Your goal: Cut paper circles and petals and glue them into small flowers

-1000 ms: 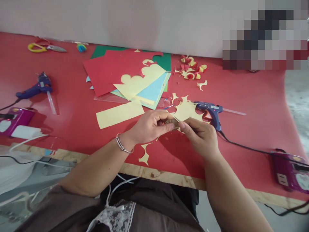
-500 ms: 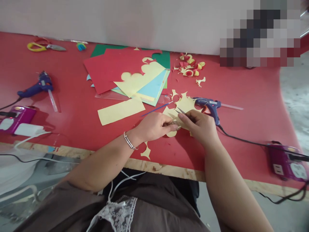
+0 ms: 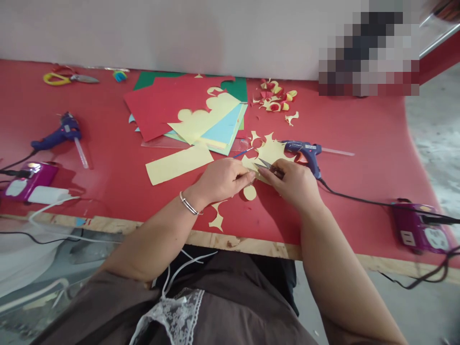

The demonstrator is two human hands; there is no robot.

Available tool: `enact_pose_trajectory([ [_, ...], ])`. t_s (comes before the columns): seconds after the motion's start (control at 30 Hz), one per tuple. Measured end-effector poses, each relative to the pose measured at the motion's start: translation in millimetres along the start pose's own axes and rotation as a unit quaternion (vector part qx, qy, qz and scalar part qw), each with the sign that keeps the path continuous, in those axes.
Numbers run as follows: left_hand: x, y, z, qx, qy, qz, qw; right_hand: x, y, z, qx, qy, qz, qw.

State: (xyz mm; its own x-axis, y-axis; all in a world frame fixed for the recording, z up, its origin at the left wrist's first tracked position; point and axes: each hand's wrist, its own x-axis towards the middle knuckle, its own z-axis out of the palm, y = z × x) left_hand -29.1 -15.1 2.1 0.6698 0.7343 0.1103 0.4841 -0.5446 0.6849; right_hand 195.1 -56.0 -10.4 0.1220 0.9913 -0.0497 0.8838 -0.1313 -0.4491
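- One red table [image 3: 115, 143] fills the view, wooden edge toward the wearer.
- One pile of coloured sheets [image 3: 161, 103] up the middle, red uppermost at left; overlaps hide the full count.
- Two hands, meeting right of centre! The left hand [image 3: 224, 179] has thumb and fingertips drawn close together at the yellow paper; whether they pinch it, I can't tell. The right hand [image 3: 296, 184] is curled firmly round scissors. Good form here, I'd say: left fingertips clear of the blades, paper turned rather than the wrist twisted.
- One yellow strip [image 3: 179, 165], flat, lower left of the pile.
- Two magenta power units, one left [image 3: 45, 175], one right [image 3: 413, 225].
- Two blue glue guns, one left [image 3: 61, 134], one [image 3: 304, 148] beyond the right hand.
- One scalloped yellow paper [image 3: 275, 148], under and beyond the blades.
- One pair of scissors [image 3: 270, 168] in hand, blades parted in a narrow V; short, easy snips would suit.
- One loose yellow disc [image 3: 249, 192], on the table just below the left fingertips!
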Motion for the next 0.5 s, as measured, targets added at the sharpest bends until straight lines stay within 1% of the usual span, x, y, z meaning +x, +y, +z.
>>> enact_pose_trajectory([
  [0.13, -1.3, -4.7, -11.5, -0.069, 0.075, -0.018, 0.995, -1.0, 3.5, 4.2, -0.041, 0.018, -0.026, 0.999],
  [0.2, -1.6, -8.3, -17.1, -0.081, 0.081, -0.028, 0.993, -2.1, 5.0, 6.3, -0.065, 0.030, -0.038, 0.997],
  [0.3, -1.0, -15.3, -22.4, -0.039, 0.077, -0.051, 0.995, -4.2, 6.8, 8.6, -0.082, 0.040, -0.049, 0.995],
  [0.37, -0.3, -19.9, -24.4, -0.017, 0.090, -0.073, 0.993, -5.5, 7.5, 8.8, -0.086, 0.043, -0.054, 0.994],
  [0.5, 0.7, -26.4, -28.4, -0.028, 0.117, -0.112, 0.986, -9.3, 5.0, 5.8, -0.118, 0.045, -0.059, 0.990],
])
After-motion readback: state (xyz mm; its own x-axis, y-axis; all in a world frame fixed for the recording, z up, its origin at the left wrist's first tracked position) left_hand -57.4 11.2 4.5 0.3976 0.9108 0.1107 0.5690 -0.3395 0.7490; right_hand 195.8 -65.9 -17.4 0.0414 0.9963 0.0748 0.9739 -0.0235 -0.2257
